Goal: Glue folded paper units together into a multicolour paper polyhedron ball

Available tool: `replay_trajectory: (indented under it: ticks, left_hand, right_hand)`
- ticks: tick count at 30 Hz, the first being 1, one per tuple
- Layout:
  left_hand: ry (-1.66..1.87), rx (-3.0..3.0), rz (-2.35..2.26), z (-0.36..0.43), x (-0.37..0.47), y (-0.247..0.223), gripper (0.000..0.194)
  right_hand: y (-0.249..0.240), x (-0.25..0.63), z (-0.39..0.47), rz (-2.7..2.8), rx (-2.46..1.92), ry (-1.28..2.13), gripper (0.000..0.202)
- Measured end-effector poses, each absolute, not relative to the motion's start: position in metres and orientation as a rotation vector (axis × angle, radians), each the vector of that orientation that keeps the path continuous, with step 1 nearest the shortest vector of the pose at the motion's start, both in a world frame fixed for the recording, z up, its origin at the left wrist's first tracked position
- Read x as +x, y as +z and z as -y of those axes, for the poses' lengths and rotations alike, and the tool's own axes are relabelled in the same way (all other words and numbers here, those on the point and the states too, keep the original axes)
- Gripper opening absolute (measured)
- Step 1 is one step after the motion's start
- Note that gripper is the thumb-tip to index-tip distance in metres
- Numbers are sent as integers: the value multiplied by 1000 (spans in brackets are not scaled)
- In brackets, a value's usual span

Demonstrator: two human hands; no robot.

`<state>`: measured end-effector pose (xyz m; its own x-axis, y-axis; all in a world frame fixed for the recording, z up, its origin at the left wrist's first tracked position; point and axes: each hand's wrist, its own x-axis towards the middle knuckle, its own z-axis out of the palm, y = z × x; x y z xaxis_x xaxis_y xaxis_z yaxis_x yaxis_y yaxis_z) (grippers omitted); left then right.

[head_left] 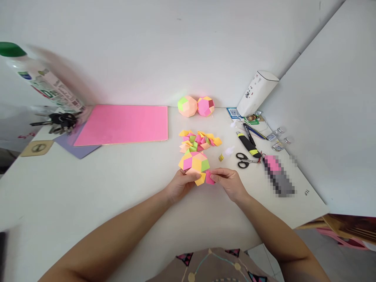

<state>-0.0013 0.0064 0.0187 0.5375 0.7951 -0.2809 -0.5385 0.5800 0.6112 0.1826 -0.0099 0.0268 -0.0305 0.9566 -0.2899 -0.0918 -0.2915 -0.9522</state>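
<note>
My left hand [182,185] grips a partly formed ball of folded paper [192,160] in yellow, pink, peach and green, its thumb on the near side. Between the thumb and fingers of my right hand [230,183] is a pink folded paper piece [209,177], close beside the ball's yellow piece; whether the two touch I cannot tell. Just beyond the ball lies a pile of loose folded paper pieces [199,140] in several colours. Farther back, against the wall, sit two rounded paper balls, one peach and green [187,106], the other mostly pink [206,106].
To the left lie a pink sheet [126,124], a purple sheet [76,145], keys [63,120] and a tall white bottle [49,78]. On the right are scissors [245,160], a yellow-black cutter [248,144], pens [254,131] and a white case [257,93]. A small gold item [221,157] lies nearby.
</note>
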Motion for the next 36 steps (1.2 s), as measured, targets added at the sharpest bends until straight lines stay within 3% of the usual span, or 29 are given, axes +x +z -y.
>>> replay_trajectory:
  ticks: [9, 15, 36]
  left_hand:
    - [817, 501, -588, -6, -1, 18, 23]
    - [817, 540, -565, -6, -2, 17, 15]
    - [824, 604, -568, -6, -1, 22, 15]
  right_hand:
    - [27, 183, 10, 1018, -1350, 1447, 19]
    - [26, 182, 10, 1037, -1346, 1442, 17]
    - [29, 182, 13, 1170, -1303, 1390, 15]
